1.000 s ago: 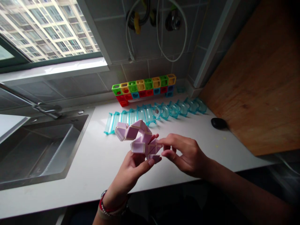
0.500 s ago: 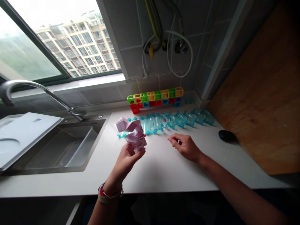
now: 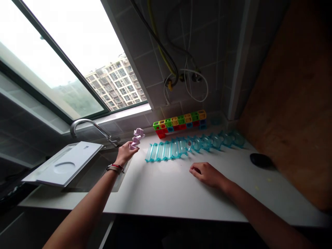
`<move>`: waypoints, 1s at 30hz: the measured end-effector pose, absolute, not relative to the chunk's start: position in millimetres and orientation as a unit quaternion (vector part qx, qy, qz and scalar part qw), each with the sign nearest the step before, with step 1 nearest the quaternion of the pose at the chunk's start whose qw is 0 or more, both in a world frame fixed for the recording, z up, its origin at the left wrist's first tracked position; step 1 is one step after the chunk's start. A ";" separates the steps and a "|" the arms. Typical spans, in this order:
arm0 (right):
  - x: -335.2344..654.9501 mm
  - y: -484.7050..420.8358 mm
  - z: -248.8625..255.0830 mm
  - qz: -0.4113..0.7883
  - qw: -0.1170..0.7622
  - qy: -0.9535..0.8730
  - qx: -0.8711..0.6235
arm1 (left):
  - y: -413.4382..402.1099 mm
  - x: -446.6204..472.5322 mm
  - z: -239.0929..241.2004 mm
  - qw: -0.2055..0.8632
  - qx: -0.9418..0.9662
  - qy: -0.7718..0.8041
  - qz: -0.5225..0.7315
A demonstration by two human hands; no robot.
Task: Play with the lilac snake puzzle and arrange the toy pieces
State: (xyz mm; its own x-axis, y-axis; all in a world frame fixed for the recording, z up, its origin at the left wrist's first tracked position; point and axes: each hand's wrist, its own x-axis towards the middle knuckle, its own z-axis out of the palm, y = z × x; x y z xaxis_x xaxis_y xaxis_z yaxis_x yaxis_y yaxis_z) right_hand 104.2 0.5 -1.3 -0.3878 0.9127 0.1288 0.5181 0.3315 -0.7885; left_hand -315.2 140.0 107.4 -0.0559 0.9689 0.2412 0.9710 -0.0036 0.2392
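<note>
A string of pale purple folded pieces [image 3: 137,137] stands up out of my left hand [image 3: 125,153], whose fingers are closed around its lower end near the sink's right edge. My right hand [image 3: 206,174] rests on the white counter with its fingers curled together; whether anything is inside them is hidden. Just beyond it lies a row of clear turquoise plastic pieces [image 3: 174,148], joined flat on the left and standing more tilted toward the right. Behind that row stands a structure of coloured hollow cubes [image 3: 181,121] in green, yellow, red and blue.
On the left, a white panel [image 3: 75,160] lies across the sink [image 3: 89,176], with a curved chrome faucet [image 3: 92,123] behind. A black computer mouse [image 3: 260,160] sits at the right by a wooden board [image 3: 293,114]. Cables [image 3: 172,69] hang on the tiled wall.
My left hand has carried the purple piece leftward and away from the turquoise row, toward the sink. The view has shifted left and tilted up. My right hand keeps about its place, still curled.
</note>
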 end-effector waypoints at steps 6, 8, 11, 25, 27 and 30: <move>102.9 -0.4 -1.0 0.327 0.270 -0.770 -0.476 | 176.6 -301.8 60.5 0.011 -0.679 -0.730 -0.081; 103.5 -0.5 1.2 0.325 0.267 -0.770 -0.479 | 184.5 -297.6 51.0 0.008 -0.672 -0.738 -0.054; 106.6 0.3 4.6 0.340 0.266 -0.764 -0.480 | 193.1 -293.2 45.9 0.000 -0.669 -0.743 -0.016; 109.3 2.8 -0.9 0.339 0.269 -0.766 -0.475 | 134.3 -246.0 135.8 0.040 -0.876 -0.476 0.062; 108.3 3.5 -4.8 0.326 0.264 -0.773 -0.477 | 106.4 -228.8 146.9 0.026 -0.921 -0.381 0.078; 106.3 4.1 -13.4 0.299 0.265 -0.784 -0.475 | 61.6 -201.7 162.4 0.027 -0.961 -0.263 0.083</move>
